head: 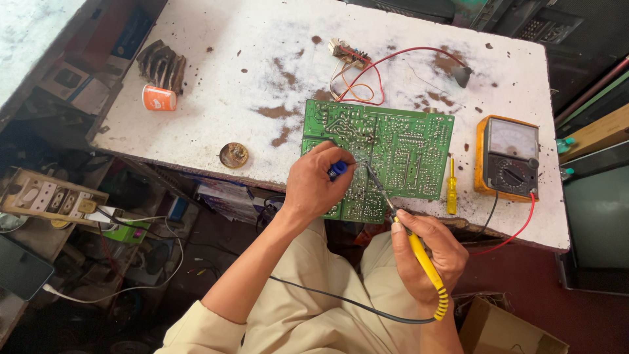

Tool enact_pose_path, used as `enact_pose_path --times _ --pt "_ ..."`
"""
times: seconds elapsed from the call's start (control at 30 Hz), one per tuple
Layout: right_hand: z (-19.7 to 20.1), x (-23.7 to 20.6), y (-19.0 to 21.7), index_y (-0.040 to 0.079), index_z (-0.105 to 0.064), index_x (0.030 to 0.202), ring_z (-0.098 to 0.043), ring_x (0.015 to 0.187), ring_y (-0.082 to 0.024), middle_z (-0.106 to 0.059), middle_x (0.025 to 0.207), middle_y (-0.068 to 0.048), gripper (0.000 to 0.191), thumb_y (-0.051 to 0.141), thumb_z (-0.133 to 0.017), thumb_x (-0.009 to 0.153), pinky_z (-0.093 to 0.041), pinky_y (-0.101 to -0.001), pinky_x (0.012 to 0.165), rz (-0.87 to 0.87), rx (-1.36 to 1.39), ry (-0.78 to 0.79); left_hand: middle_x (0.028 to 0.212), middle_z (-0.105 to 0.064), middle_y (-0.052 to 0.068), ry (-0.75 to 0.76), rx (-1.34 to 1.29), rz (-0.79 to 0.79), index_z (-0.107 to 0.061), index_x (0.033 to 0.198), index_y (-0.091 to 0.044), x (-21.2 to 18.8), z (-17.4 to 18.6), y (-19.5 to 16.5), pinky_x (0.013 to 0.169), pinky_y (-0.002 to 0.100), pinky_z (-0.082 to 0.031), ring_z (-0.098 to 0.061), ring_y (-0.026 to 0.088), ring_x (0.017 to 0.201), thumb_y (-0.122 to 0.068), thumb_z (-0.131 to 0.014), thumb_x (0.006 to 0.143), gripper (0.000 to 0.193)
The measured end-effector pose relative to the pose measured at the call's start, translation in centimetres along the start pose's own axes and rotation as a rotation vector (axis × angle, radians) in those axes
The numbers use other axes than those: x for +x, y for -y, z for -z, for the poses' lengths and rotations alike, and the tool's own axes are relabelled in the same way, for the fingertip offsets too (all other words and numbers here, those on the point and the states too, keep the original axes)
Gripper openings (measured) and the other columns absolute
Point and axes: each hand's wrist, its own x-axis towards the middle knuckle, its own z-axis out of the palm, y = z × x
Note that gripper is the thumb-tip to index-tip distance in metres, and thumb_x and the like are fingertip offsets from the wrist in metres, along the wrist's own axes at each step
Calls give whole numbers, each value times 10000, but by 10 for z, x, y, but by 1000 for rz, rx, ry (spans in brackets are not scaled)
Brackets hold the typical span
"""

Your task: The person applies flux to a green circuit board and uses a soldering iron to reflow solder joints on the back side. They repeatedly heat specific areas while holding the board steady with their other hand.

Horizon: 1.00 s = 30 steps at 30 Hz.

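Head view of a white, stained counter carrying a green circuit board, solder side up, which overhangs the near edge. The left hand rests on the board's near left corner, its grip closed around a small blue-tipped tool, with the fingers curled tight about it. The right hand has its grip closed pen-fashion on the yellow handle of a soldering iron; the iron's metal tip slants up and to the left and meets the board just beside the blue-tipped tool. A dark cord leaves the handle's ribbed end and crosses the person's lap.

Just right of the board lies a yellow screwdriver, and beyond it an analogue multimeter in a yellow case, with black and red leads dropping over the near edge. Behind the board sits a small component trailing red and orange wires. To the left lie a round brass-coloured tin, an orange and white tub on its side, and a dark finned heat sink
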Motion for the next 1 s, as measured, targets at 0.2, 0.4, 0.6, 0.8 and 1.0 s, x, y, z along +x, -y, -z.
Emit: enact_pose_path --times 0.2,0.4,0.6,0.8,1.0 --pt "1 -4 -2 1 -735 1124 -694 822 -139 -734 959 -117 214 -2 -745 910 -556 -245 771 -20 23 -38 854 -666 49 10 -3 23 -731 914 -109 -1 0 0 667 372 -534 -684 260 766 -163 -738 853 82" --pt "1 -7 -5 0 -735 1127 -700 840 -135 -738 980 -123 219 1 -747 908 -558 -242 785 -17 29 -36 843 -655 57 4 -5 18 -727 913 -106 -1 1 0 664 381 -527 -677 268 761 -159 -735 855 79" --pt "-1 -6 -4 2 -740 1119 -692 810 -131 -737 957 -115 213 3 -748 906 -547 -236 749 -29 27 -18 836 -650 64 8 -13 13 -727 910 -103 -2 2 1 657 388 -519 -670 274 751 -152 -732 854 76" --pt "-1 -6 -2 3 -739 1119 -697 818 -133 -737 955 -114 215 1 -747 904 -552 -239 757 -19 22 -18 832 -648 65 9 -16 18 -728 912 -102 -2 2 1 654 385 -519 -667 274 744 -153 -737 853 78" --pt "-2 -2 2 3 -745 1115 -692 779 -135 -738 927 -108 217 -5 -748 898 -550 -239 724 -40 20 -5 848 -656 64 1 -27 -1 -726 916 -98 -2 3 1 660 380 -522 -673 270 756 -147 -736 854 80"
